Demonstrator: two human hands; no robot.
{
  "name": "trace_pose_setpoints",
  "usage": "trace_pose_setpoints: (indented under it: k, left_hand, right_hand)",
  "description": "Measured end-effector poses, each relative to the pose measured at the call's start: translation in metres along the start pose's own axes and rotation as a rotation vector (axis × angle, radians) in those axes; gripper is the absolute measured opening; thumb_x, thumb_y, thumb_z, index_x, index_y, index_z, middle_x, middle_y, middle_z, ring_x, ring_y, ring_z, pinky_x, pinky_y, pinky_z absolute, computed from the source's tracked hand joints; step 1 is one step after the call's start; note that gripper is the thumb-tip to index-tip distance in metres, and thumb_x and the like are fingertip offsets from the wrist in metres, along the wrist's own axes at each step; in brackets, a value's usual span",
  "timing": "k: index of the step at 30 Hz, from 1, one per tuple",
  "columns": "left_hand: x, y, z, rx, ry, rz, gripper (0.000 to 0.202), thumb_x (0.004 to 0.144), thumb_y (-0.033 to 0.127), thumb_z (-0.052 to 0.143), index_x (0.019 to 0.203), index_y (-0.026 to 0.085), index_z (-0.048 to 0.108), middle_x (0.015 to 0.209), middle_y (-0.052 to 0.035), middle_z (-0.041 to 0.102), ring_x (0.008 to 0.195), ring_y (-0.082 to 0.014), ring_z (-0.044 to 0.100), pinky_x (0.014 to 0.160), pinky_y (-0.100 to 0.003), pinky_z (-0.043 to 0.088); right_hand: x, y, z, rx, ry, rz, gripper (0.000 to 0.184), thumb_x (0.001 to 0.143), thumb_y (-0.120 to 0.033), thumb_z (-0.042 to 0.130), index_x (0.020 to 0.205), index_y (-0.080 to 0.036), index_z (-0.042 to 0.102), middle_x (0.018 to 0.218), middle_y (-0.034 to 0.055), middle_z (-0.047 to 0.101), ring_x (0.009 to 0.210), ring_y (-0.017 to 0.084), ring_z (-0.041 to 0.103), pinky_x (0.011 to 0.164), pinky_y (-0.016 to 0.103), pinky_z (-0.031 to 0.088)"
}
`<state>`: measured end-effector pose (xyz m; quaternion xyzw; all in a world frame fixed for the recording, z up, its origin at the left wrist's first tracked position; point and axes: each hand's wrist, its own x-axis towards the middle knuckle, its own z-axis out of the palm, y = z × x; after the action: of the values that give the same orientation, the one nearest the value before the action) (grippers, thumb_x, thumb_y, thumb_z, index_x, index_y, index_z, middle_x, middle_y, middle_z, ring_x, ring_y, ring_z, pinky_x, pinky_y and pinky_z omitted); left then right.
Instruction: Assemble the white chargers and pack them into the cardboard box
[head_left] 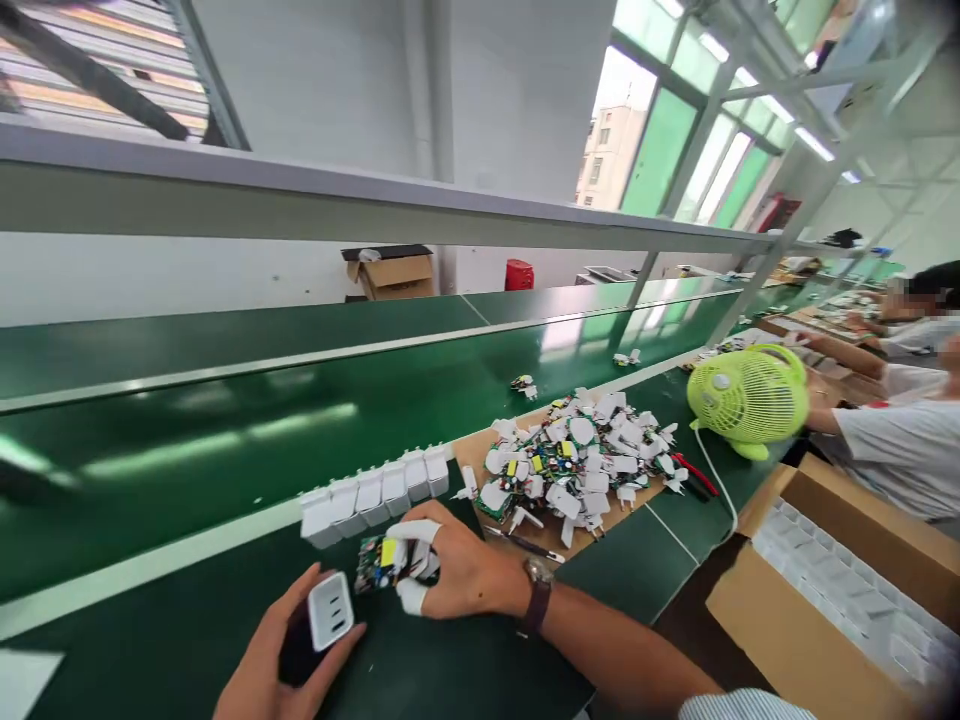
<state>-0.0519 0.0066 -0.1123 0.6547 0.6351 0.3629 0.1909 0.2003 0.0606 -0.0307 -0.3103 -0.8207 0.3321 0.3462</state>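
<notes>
My left hand is closed round a white charger housing with three port slots on its face. My right hand, with white finger cots on thumb and forefinger, pinches a small green circuit board with a yellow part, held just right of the housing. Both hands hover low over the green bench. A row of several white charger housings stands along the belt's edge just behind my hands.
A heap of circuit boards and white plug parts lies on a cardboard sheet to the right. A green desk fan stands beyond it. An open carton sits at right. The green conveyor belt runs behind. Co-workers sit at far right.
</notes>
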Motion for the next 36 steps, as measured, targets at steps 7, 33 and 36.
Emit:
trace_pose_setpoints:
  k: [7, 33, 36]
  left_hand:
    - [0.002, 0.034, -0.008, -0.051, 0.016, 0.216, 0.058, 0.097, 0.032, 0.061, 0.150, 0.030, 0.038, 0.143, -0.0093, 0.062, 0.129, -0.0266, 0.065, 0.111, -0.045, 0.054]
    - [-0.001, 0.038, -0.007, -0.030, -0.025, 0.333, 0.063, 0.101, 0.018, 0.054, 0.158, 0.032, 0.029, 0.147, -0.0115, 0.057, 0.141, -0.0281, 0.052, 0.115, -0.050, 0.048]
    - [0.000, 0.039, -0.007, -0.029, -0.022, 0.352, 0.064, 0.101, 0.018, 0.055, 0.158, 0.031, 0.029, 0.147, -0.0112, 0.058, 0.140, -0.0275, 0.052, 0.115, -0.049, 0.048]
  right_hand:
    - [-0.010, -0.005, 0.000, -0.146, 0.092, -0.257, 0.075, 0.087, -0.010, 0.055, 0.157, -0.025, 0.031, 0.133, 0.0147, 0.055, 0.121, 0.027, 0.059, 0.100, 0.045, 0.056]
    - [-0.009, -0.009, 0.013, -0.410, 0.010, -0.330, 0.077, 0.086, -0.005, 0.048, 0.159, -0.013, 0.022, 0.123, 0.0185, 0.063, 0.105, 0.032, 0.061, 0.093, 0.054, 0.058]
    - [-0.007, -0.012, 0.013, -0.430, 0.015, -0.333, 0.077, 0.087, -0.005, 0.047, 0.159, -0.012, 0.021, 0.121, 0.0183, 0.064, 0.104, 0.032, 0.062, 0.092, 0.053, 0.059]
